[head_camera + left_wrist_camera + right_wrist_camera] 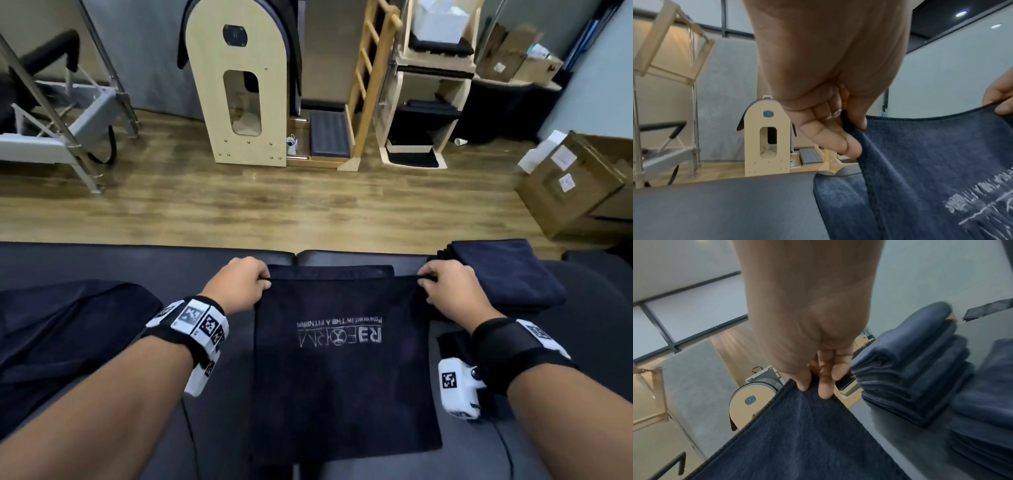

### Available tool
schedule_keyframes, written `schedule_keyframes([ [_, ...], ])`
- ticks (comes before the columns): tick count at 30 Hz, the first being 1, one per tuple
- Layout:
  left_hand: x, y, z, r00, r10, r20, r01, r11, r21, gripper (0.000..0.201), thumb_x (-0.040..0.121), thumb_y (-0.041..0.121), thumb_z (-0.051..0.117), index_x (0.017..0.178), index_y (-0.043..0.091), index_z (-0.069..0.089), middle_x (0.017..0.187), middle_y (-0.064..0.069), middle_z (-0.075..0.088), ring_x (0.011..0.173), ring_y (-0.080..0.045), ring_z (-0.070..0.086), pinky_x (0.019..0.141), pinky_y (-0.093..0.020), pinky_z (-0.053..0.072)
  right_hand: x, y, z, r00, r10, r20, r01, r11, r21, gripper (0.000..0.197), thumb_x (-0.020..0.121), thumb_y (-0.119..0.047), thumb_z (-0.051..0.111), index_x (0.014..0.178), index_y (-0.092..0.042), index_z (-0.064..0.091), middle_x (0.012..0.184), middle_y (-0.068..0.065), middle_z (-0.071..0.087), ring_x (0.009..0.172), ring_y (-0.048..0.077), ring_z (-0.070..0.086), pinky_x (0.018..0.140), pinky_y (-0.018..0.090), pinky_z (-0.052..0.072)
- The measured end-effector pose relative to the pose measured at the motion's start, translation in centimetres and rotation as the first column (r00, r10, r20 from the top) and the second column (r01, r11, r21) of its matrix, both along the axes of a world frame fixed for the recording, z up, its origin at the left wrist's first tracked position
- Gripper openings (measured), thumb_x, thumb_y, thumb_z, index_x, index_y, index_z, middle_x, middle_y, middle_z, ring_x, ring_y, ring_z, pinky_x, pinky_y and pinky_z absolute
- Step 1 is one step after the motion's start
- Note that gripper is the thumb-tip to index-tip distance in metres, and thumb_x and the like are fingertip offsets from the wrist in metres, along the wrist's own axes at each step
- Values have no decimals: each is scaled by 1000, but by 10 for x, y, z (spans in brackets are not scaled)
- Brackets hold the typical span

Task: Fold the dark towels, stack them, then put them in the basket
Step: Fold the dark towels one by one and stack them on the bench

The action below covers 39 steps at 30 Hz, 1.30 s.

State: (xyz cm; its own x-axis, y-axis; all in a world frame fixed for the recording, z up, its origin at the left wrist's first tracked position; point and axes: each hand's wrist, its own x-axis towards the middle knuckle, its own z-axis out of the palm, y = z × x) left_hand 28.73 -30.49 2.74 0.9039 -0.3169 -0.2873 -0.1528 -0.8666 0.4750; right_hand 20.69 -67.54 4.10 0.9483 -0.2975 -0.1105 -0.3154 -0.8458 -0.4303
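A dark navy towel [342, 377] with grey lettering lies in front of me on the black padded bench [102, 263], its upper layer lifted a little above the lower layer [329, 271]. My left hand [239, 284] pinches the far left corner [849, 129] of that layer. My right hand [448, 291] pinches the far right corner [813, 391]. A stack of folded dark towels [496, 274] sits just right of my right hand, also seen in the right wrist view [910, 378]. No basket is in view.
A loose heap of dark cloth [61, 329] lies on the bench at my left. Beyond the bench is wooden floor with a pale wooden arched apparatus [246, 85], a metal frame [61, 113], shelving [424, 102] and cardboard boxes [575, 185] at right.
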Motion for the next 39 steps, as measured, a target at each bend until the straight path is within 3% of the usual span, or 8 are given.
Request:
schedule_keyframes([
  [13, 102, -26, -94, 997, 50, -57, -45, 995, 85, 13, 95, 16, 61, 85, 12, 68, 92, -7, 68, 94, -27, 63, 79, -37, 53, 112, -26, -113, 995, 32, -91, -28, 998, 48, 16, 88, -15, 69, 81, -29, 64, 80, 3, 73, 82, 30, 72, 86, 37, 57],
  [16, 109, -28, -115, 999, -11, -50, 17, 992, 125, 11, 90, 18, 69, 82, 19, 61, 130, -7, 59, 129, -29, 48, 101, -43, 46, 122, -29, -133, 986, 132, -100, -129, 991, 39, 18, 87, -11, 68, 82, -27, 61, 112, 4, 69, 106, 30, 67, 95, 41, 52],
  [18, 112, -29, -122, 998, -50, -45, 56, 988, 145, 16, 86, 20, 74, 83, 21, 58, 140, -1, 51, 134, -27, 39, 107, -48, 40, 130, -31, -141, 968, 205, -141, -205, 979, 14, 10, 87, -10, 69, 91, -19, 67, 137, 6, 56, 125, 28, 57, 103, 41, 47],
  [23, 122, -36, -118, 997, -77, -27, 80, 990, 118, 15, 85, 18, 75, 80, 13, 63, 93, -1, 59, 94, -23, 55, 82, -39, 50, 143, -30, -142, 940, 253, -230, -266, 964, -24, 10, 88, -14, 71, 98, -15, 71, 109, 6, 65, 106, 31, 62, 90, 35, 48],
  [29, 123, -33, -110, 986, 97, -135, -92, 995, 37, 13, 89, 17, 73, 80, 12, 65, 79, -3, 65, 79, -17, 60, 64, -26, 43, 137, -39, -127, 969, 149, -196, -148, 989, 21, 15, 87, -11, 72, 80, -24, 66, 80, 0, 69, 92, 26, 67, 79, 24, 42],
  [34, 109, -18, -75, 991, 127, -46, -133, 980, -150, 22, 82, 16, 80, 66, 22, 67, 74, -1, 68, 73, -17, 63, 66, -28, 48, 122, -43, -97, 973, 191, -130, -187, 981, 46, 19, 86, -6, 73, 89, -24, 68, 86, -8, 69, 92, 19, 66, 81, 24, 43],
  [37, 103, -5, -31, 991, 104, 86, -79, 965, -250, 33, 76, 11, 85, 60, 29, 63, 76, 0, 67, 72, -19, 63, 71, -36, 53, 123, -38, -57, 964, 249, -97, -254, 966, -44, 18, 90, -8, 71, 106, -11, 78, 106, 6, 77, 105, 25, 69, 88, 22, 42],
  [39, 99, 1, 10, 970, 157, 186, -83, 932, -353, 39, 73, 2, 85, 56, 27, 60, 74, -7, 65, 68, -19, 59, 70, -37, 52, 125, -28, -17, 968, 245, 54, -238, 964, -119, 15, 89, -8, 70, 102, -8, 79, 102, 14, 76, 100, 34, 70, 87, 31, 47],
])
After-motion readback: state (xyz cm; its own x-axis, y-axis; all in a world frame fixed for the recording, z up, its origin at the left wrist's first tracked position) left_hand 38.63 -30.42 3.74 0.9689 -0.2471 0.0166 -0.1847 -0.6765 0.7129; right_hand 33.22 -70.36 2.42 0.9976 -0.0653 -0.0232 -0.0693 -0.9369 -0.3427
